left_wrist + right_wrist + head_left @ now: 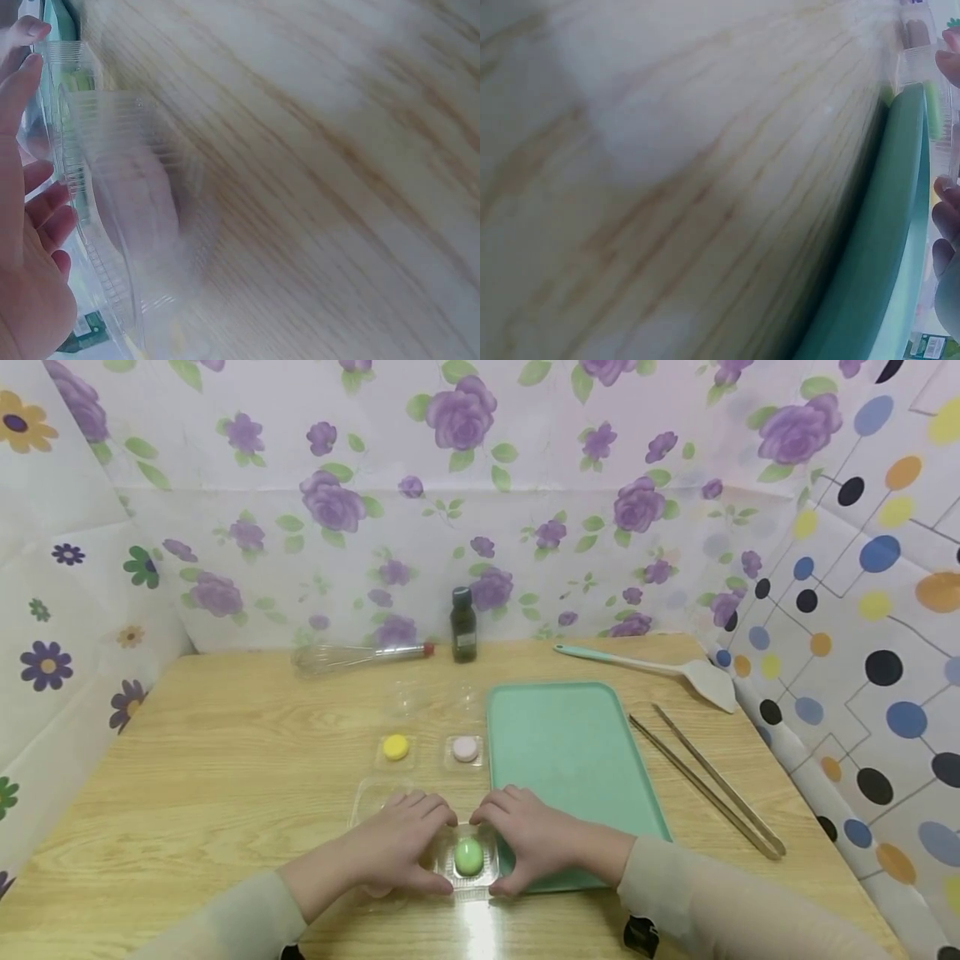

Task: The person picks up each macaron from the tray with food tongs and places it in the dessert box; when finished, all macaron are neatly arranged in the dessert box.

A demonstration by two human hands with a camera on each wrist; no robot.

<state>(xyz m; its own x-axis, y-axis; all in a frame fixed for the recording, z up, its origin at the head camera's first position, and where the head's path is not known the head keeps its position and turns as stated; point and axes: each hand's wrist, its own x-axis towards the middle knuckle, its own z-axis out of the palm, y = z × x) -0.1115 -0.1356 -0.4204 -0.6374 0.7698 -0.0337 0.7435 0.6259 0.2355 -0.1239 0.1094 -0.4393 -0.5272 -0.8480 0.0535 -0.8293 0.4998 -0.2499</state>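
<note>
A green macaron (468,857) sits in a small clear plastic box (486,870) at the table's front, beside the tray's left edge. My left hand (401,843) holds the box's left side, with fingertips at the back corner and thumb at the front. Opposite it, my right hand (528,835) curves round the right side the same way. Below the left palm, largely covered in the head view, is a pink macaron (139,199) in another ribbed clear box (124,109). The right wrist view catches only some right fingers (946,217), near the tray's rim.
Behind my hands are a yellow macaron (395,747) and a pale purple macaron (465,748) in clear boxes. The green tray (562,735) lies to the right, then metal tongs (708,781). A whisk (360,655), dark bottle (463,627) and spatula (652,666) line the back.
</note>
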